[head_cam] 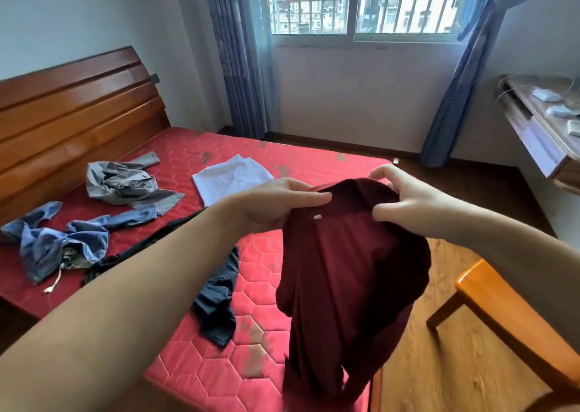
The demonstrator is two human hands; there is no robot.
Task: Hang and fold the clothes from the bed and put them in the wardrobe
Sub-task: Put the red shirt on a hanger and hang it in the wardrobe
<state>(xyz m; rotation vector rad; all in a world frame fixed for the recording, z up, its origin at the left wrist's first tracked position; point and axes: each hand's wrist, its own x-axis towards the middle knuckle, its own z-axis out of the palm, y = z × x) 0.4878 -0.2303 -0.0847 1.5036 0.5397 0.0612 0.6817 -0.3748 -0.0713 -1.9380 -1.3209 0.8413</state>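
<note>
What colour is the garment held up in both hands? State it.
Dark maroon garment, head view.

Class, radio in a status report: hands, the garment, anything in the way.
Left hand and right hand both pinch the maroon shirt at its collar. Shirt hangs above the bed edge. Nothing blocking; wooden chair to the right.

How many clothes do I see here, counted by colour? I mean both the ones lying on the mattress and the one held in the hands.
Dark red: 1, the dark red garment, held up by the left hand and the right hand
Grey: 1, the grey garment
Blue denim: 1, the denim garment
White: 1, the white folded garment
Dark navy or black: 1, the dark garment
Total: 5
</note>
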